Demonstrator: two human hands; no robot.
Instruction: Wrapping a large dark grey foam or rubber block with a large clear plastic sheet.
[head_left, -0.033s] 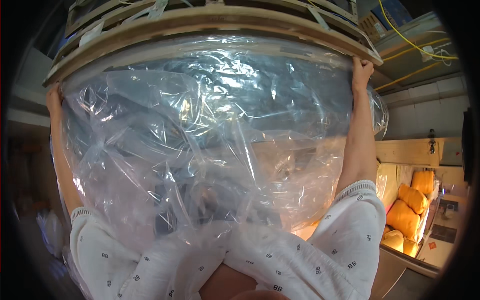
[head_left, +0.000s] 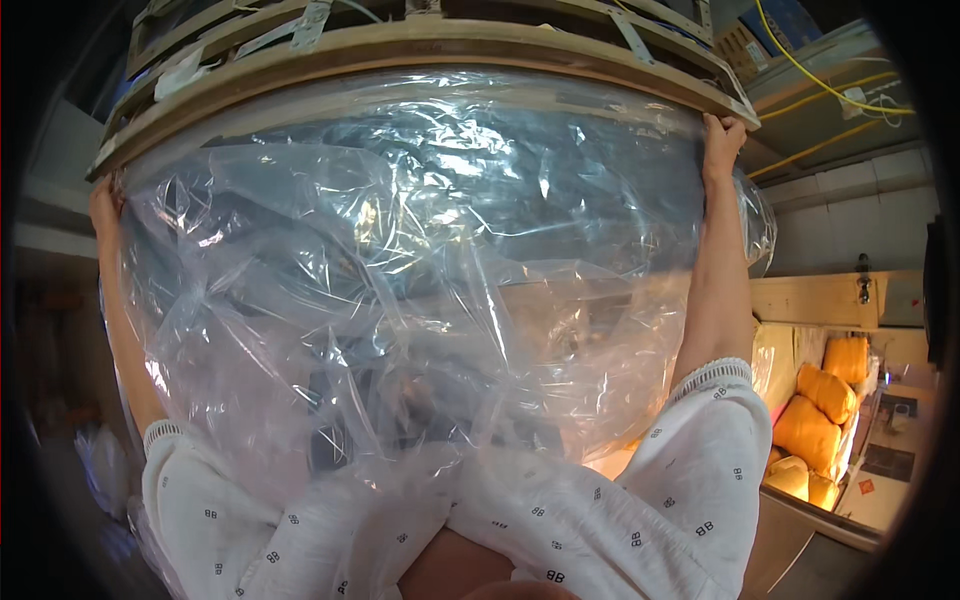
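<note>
A large sheet of clear plastic (head_left: 430, 230), crinkled and shiny, spreads across the middle, stretched between my raised arms. Its upper edge runs just beneath a long wooden bar (head_left: 430, 48). My left hand (head_left: 106, 203) is closed on the sheet's upper left corner, near the bar's left end. At the opposite corner, below the bar's right end, my right hand (head_left: 723, 150) has its fingers curled closed around the sheet's edge. Whether the fingers also touch the wood, I cannot tell. Both forearms reach upward from patterned white sleeves.
Slatted wooden framework with metal brackets (head_left: 312, 22) extends beyond the bar. A yellow cable (head_left: 800, 75) hangs at the upper right. Orange bundles (head_left: 808, 430) are stacked at the lower right, below a wooden board (head_left: 815, 302). Cardboard boxes (head_left: 742, 55) stand far right.
My left hand has shifted very slightly left and down, along with the sheet's corner. The wooden bar sits a touch differently in view; both grips are unchanged.
</note>
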